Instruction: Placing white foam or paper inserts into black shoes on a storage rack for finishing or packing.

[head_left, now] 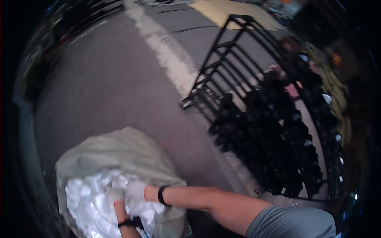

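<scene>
A large greenish-grey woven sack (123,150) stands at the lower left with its mouth open. White, shiny, plastic-looking pieces (89,198) fill it; their exact kind is too blurred to make out. Both my hands wear pale gloves with orange cuffs and reach in among these pieces. My left hand (114,195) comes from the lower edge, a black band on its wrist. Just to its right, my right hand (135,189) touches the pieces, its arm stretched in from the right. The fingers of both hands are blurred and partly hidden against the white.
On the right, a black metal rack (238,51) with parallel bars carries rows of black rounded items (270,131). Grey floor (103,87) with a pale worn strip (168,51) lies ahead. A tan sheet (234,12) covers the far floor.
</scene>
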A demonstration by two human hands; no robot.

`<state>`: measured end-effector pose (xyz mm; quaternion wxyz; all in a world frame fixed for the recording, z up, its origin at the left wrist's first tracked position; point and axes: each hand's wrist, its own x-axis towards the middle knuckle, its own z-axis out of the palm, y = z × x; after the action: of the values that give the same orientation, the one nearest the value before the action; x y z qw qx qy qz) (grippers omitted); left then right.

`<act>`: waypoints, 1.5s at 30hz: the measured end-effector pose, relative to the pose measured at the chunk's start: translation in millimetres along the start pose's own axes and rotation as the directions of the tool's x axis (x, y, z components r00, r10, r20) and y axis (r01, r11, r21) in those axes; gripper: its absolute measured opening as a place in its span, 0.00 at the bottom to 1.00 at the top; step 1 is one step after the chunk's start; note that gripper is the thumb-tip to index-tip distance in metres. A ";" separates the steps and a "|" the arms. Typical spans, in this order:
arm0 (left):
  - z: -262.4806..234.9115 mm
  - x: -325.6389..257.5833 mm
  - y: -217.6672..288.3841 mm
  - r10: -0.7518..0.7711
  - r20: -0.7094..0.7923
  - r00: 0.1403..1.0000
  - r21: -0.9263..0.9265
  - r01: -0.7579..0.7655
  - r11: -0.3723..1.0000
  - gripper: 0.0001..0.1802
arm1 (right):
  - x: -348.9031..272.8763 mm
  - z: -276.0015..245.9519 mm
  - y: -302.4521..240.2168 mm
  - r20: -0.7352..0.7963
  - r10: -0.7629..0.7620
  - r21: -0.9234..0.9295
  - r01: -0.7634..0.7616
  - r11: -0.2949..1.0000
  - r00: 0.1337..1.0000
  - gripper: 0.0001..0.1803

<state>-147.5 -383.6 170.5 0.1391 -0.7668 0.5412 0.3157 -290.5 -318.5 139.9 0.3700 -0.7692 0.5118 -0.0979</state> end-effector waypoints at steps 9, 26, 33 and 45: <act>-82.3 -200.8 109.2 0.745 -0.327 0.581 -0.291 -0.812 0.506 0.40 | -192.8 -239.7 -48.5 -0.590 0.614 0.791 0.225 0.569 0.524 0.23; 62.2 -368.3 607.2 0.772 0.595 -0.224 0.097 -0.934 -0.345 0.27 | -519.2 -387.9 203.6 -0.463 0.847 0.757 0.381 0.531 -0.262 0.11; 61.0 -348.1 599.6 0.801 0.547 -0.244 0.097 -0.931 -0.351 0.31 | -453.8 -477.3 309.7 -0.870 0.470 0.102 -0.878 0.468 0.149 0.20; 191.1 -312.8 462.5 0.846 0.504 0.173 -0.703 -0.487 0.519 0.38 | -489.6 -234.0 174.2 -0.845 0.460 0.326 -0.421 0.847 0.271 0.37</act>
<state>-703.0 -218.9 282.9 0.0595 -0.2065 0.6203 0.7543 -762.6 -42.7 300.4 0.0616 -0.4123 0.8173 -0.3979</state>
